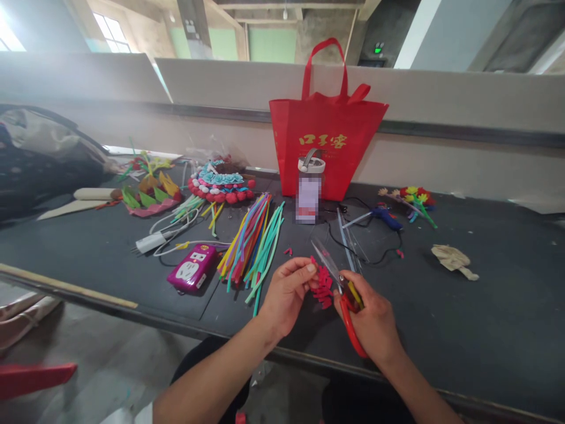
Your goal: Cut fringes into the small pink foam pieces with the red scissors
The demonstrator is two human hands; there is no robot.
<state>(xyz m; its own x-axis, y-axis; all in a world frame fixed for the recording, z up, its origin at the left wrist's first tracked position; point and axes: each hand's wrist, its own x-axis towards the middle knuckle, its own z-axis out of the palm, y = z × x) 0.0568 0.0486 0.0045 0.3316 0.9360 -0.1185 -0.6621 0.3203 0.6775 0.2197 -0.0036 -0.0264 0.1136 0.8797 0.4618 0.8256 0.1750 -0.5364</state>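
My left hand (286,293) pinches a small red piece of cut craft material (323,286) with a fringed edge, over the near part of the dark table (485,318). My right hand (373,321) grips red-handled scissors (342,288), whose blades point up and left, right beside the red piece. A bundle of colourful strips (251,238) lies just left of my left hand.
A red tote bag (329,141) stands at the back with a bottle (309,188) in front of it. A pink power strip (192,268), a white plug with cable (152,240), craft decorations (220,182), a blue glue gun (386,217) and a crumpled rag (454,259) lie around.
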